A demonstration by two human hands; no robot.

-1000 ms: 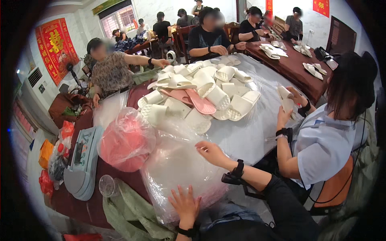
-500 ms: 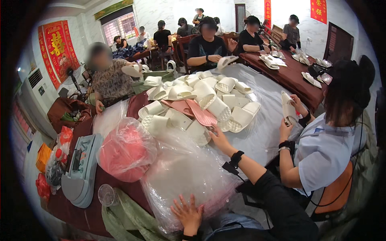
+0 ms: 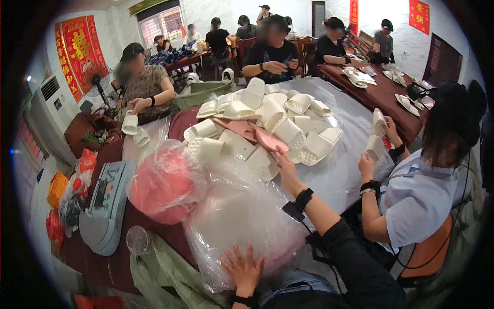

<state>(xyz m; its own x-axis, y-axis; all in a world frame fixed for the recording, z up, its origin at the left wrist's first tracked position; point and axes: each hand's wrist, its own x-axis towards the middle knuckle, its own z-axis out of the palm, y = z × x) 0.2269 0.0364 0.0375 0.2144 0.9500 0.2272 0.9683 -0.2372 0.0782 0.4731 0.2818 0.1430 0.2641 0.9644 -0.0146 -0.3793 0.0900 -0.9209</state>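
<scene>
A heap of white slide slippers [image 3: 239, 109] covers the middle of the table, with several pink ones among them. My right hand [image 3: 289, 172] reaches to the near side of the heap, its thumb and fingers closed on the end of a pink slipper [image 3: 268, 139]. That slipper still rests against white ones. Fingers spread, my left hand [image 3: 243, 270] lies flat on a stack of clear plastic bags [image 3: 234, 216] at the near edge. Just left of the stack sits a clear bag with a pink filling [image 3: 167, 183].
A grey scale [image 3: 105, 211], a clear plastic cup [image 3: 138, 240] and green cloth [image 3: 164, 273] are on the left. At my right a co-worker holds a white slipper [image 3: 377, 129]. Across the table and at the far left, others work; clear sheeting [image 3: 355, 149] covers the right side.
My view has shifted slightly; my hands keep their places. The left co-worker has lowered a white slipper to the table's edge. The person opposite no longer shows a slipper in hand.
</scene>
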